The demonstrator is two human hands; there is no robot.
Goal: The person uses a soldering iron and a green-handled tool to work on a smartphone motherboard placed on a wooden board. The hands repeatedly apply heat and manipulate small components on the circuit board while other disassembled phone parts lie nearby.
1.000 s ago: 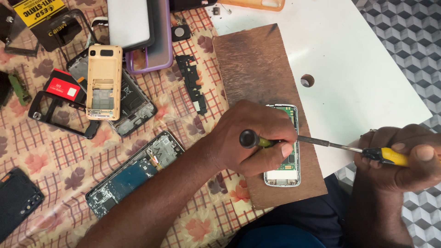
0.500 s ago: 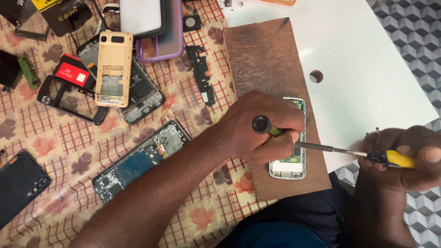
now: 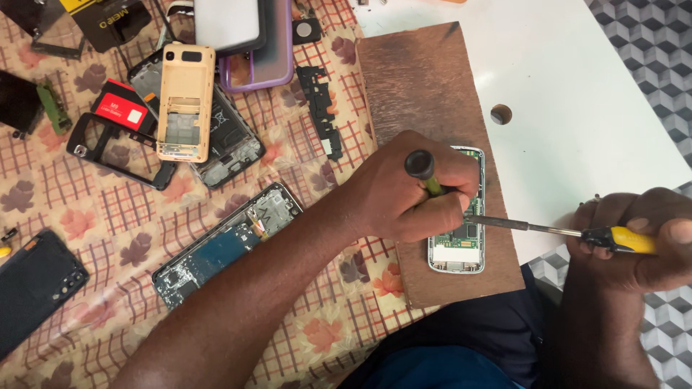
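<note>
A small opened phone (image 3: 457, 245) with its green circuit board bare lies on a brown wooden board (image 3: 425, 86). My left hand (image 3: 404, 191) rests over the phone's upper part and grips a short tool with a black knob and green shaft (image 3: 424, 170). My right hand (image 3: 638, 238) holds a yellow-handled screwdriver (image 3: 548, 229) level, its metal tip at the circuit board beside my left fingers.
On the checked leaf-print cloth (image 3: 108, 216) lie a beige phone frame (image 3: 185, 101), a red battery (image 3: 117, 109), a black frame (image 3: 115, 151), an opened blue-board phone (image 3: 227, 241), a purple case (image 3: 267, 50) and a black phone (image 3: 32, 288). A white tabletop (image 3: 577, 72) extends right.
The view has shifted slightly. Both hands stay on the phone; the left hand's tool tilted a little and the screwdriver tip stays at the board.
</note>
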